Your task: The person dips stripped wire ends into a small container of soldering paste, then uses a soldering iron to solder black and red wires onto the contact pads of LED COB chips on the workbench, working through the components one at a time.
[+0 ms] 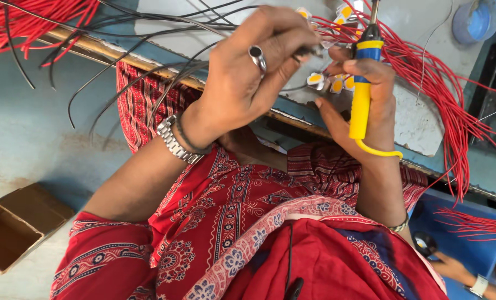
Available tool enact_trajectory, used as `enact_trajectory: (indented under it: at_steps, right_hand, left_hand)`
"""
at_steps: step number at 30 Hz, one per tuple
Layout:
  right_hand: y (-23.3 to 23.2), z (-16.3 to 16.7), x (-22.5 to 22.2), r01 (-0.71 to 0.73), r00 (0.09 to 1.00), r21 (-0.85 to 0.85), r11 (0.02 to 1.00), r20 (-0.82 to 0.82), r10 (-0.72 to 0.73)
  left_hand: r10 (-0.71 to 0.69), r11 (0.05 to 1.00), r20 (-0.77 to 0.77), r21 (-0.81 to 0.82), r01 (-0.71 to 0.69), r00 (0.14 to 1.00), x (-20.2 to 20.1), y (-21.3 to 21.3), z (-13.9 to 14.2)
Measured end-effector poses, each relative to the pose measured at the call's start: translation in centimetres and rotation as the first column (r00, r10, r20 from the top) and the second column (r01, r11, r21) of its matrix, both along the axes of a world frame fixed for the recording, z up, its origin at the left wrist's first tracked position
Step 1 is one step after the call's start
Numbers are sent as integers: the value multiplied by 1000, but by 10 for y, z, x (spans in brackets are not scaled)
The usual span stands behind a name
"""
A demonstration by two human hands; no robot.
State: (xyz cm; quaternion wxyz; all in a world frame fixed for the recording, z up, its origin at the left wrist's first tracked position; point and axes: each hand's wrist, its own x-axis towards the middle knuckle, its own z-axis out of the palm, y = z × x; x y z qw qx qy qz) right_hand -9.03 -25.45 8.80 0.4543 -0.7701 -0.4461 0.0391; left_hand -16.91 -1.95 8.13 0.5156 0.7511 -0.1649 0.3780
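Right hand grips soldering iron upright; left hand pinches black wire just left of its tip.

The right hand grips a yellow-and-blue soldering iron upright over the table; the left hand pinches a black wire near small yellow LED chips beside red wires.

An open brown cardboard box sits at the lower left of the frame on the pale blue floor. A roll of blue tape lies at the upper right, and a loose bundle of red wires spreads across the upper left corner.
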Motion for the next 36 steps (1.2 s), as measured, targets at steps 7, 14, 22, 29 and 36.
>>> enact_trajectory:
  at_steps: [7,14,22,29,36]
  right_hand:
    - [1,-7,6,20,996,-82,996,91,-12]
    - [0,-16,3,49,998,41,998,-51,-47]
    - [12,-15,7,152,973,-65,986,185,-137]
    - [7,-18,1,91,991,-40,995,99,-86]
    - [8,-19,-1,72,996,-5,997,55,-71]
  left_hand:
    - [-381,922,-296,-54,383,876,6,5,-11]
    - [-30,997,-153,72,41,988,10,1,-10]
    - [-185,982,-358,-45,181,915,6,6,-3]
    - [-203,964,-334,97,248,920,5,12,-13]
    - [-52,950,-282,280,134,958,6,9,-13]
